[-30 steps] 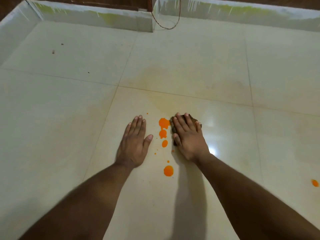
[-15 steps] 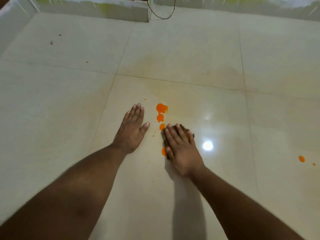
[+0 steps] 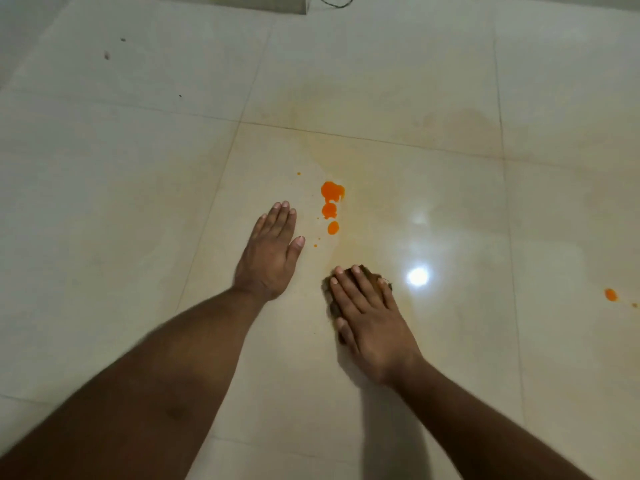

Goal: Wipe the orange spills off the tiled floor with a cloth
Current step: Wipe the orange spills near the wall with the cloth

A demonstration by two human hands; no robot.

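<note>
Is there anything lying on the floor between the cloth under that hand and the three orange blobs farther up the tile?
Nothing visible does. The right hand presses the dark cloth flat; bare tile runs from it to the orange blobs. The left hand rests beside that path, not across it.

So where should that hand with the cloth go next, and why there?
Probably forward and slightly left: the right hand presses the dark cloth flat on the floor, and three orange blobs lie just ahead of it, unwiped. The left hand rests flat beside them, clear of that path. A lone orange spot far right can wait.
</note>
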